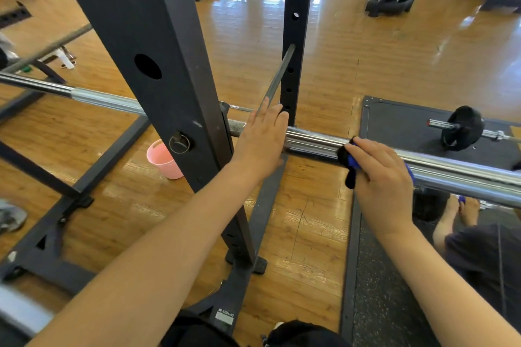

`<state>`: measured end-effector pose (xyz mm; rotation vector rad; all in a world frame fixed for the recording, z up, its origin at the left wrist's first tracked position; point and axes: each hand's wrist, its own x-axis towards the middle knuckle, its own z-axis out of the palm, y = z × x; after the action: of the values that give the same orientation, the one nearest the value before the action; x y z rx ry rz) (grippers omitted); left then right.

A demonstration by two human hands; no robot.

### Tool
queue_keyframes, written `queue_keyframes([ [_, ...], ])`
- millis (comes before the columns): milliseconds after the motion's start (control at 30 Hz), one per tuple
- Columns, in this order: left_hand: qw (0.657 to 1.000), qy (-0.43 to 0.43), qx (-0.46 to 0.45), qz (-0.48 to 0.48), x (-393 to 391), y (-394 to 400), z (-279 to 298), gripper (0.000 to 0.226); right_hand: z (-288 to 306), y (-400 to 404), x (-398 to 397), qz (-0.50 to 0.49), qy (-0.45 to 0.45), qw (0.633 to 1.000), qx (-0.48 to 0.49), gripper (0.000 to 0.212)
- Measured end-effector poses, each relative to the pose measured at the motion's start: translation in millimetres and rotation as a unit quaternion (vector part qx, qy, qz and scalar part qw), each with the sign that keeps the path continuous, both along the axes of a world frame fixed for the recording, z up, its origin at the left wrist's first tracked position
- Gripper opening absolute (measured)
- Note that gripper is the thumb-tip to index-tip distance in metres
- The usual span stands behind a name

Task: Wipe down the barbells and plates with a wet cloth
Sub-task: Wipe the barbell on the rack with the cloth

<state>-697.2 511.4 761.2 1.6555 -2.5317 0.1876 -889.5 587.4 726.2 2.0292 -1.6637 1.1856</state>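
Landmark: the near rack upright (158,70), the wide dark post with round holes, is taken as reference for every place below.
Right hand: the right hand (383,177) is curled over the barbell sleeve to the right of the upright, and the cloth is held between fingers and steel.
Cloth: a blue and black cloth (349,162) is wrapped on the sleeve under that hand, with one dark end hanging below the bar.
Left hand: the left hand (260,139) is laid flat, fingers straight and together, on the bar just right of the upright; nothing is gripped by it.
Racked barbell: the chrome barbell (462,175) is carried across the upright, its thinner shaft running left and its thick sleeve running right and out of view.
Bucket: one pink bucket (163,159) is stood on the wood floor just behind the upright's foot.
Loaded bar: a second bar with one black plate (462,128) is lying on the dark mat, well to the right and beyond.
Far bar: a third, dull bar (50,48) is seen left of the upright, farther back.
Progress: the sleeve is judged to be in hand; whether any steel is already wiped cannot be told, since no wet trace is visible.
Remaining: the shaft, the plate and the other bars are judged still to be done.
Count: three bars, one plate, one cloth, one bucket, two hands.
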Motion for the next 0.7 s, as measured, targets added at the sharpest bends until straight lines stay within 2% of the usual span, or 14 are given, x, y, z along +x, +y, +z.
queue_keyframes([
  [167,0.996,-0.045,-0.07,0.043,1,13,-14,0.092,-9,-6,7,0.046,0.036,0.998,-0.009,0.033],
  [267,0.99,-0.058,-0.116,0.046,7,19,-29,0.102,-13,1,-7,0.029,0.031,0.999,-0.017,0.032],
  [367,0.989,-0.073,-0.124,0.045,8,15,-31,0.097,-10,8,-17,0.006,0.007,1.0,-0.007,0.031],
  [500,0.993,-0.054,-0.099,0.035,6,11,-26,0.085,2,6,-8,0.007,-0.049,0.998,0.027,0.031],
  [600,0.999,-0.009,-0.039,0.026,1,3,-12,0.077,6,-3,7,0.035,-0.029,0.998,0.041,0.03],
  [700,1.0,-0.008,0.008,0.014,3,-3,-1,0.083,6,-6,9,0.037,-0.011,0.997,0.059,0.037],
])
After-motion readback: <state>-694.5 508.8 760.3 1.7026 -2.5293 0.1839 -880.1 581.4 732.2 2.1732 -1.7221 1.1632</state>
